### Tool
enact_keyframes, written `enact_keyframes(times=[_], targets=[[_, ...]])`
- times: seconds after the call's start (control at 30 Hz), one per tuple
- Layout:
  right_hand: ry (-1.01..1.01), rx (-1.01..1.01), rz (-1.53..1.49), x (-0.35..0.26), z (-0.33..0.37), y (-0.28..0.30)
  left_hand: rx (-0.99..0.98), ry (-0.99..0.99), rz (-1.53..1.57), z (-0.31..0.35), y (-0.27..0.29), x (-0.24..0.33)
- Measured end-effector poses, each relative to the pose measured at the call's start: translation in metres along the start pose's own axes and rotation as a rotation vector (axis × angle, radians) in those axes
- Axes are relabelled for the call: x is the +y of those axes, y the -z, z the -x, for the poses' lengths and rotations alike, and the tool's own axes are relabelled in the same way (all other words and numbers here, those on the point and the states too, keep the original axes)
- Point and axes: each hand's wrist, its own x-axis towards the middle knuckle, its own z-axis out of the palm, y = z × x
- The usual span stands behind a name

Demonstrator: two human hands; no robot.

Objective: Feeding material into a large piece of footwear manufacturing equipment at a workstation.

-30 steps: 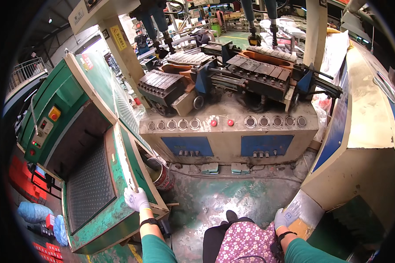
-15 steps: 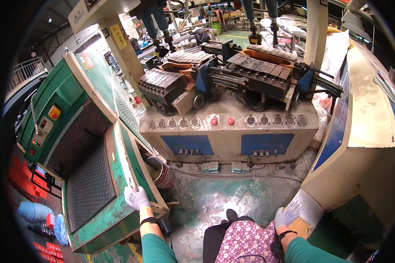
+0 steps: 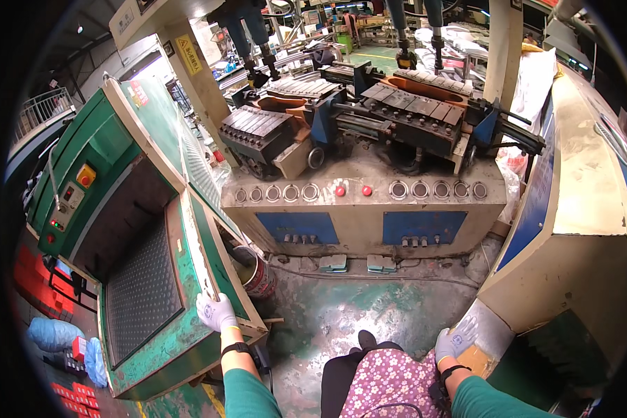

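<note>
Both of my hands wear pale thin gloves. My left hand (image 3: 216, 313) is on the front edge of the green machine (image 3: 159, 352) at the left, its fingers bent over the rim. This machine has an open bay with a dark dotted mat (image 3: 146, 292) inside. At the right, my right hand (image 3: 456, 340) lies with its fingers stretched out, on a low metal ledge (image 3: 493, 329) beside the beige machine (image 3: 571, 272). A tan board or piece of cardboard (image 3: 477, 361) shows just below that hand. Neither hand lifts anything.
Ahead stands a beige two-station press (image 3: 362, 226) with clamping blocks, round buttons and two red knobs. Two foot pedals (image 3: 381, 264) and a cable lie on the floor before it. A bucket (image 3: 259, 279) stands beside the green machine. Red boxes (image 3: 76, 400) are at the lower left.
Hardly anything differs. Both hands stay where they were, and the view has shifted very slightly.
</note>
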Motion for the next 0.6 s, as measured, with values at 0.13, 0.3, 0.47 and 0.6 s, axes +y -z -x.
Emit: enact_keyframes(times=[0.13, 0.3, 0.47, 0.6], targets=[[-0.005, 0.002, 0.013, 0.0, -0.001, -0.001, 0.024, -0.016, 0.007, 0.001, -0.001, 0.002], [0.007, 0.003, -0.013, -0.002, 0.001, 0.003, 0.07, -0.035, 0.0, -0.001, -0.004, -0.006], [-0.01, 0.002, -0.035, -0.001, -0.001, 0.004, -0.007, -0.02, 0.039, 0.003, 0.003, 0.008], [-0.014, -0.031, 0.006, -0.003, 0.001, 0.007, 0.044, -0.017, 0.042, 0.001, -0.003, -0.003]])
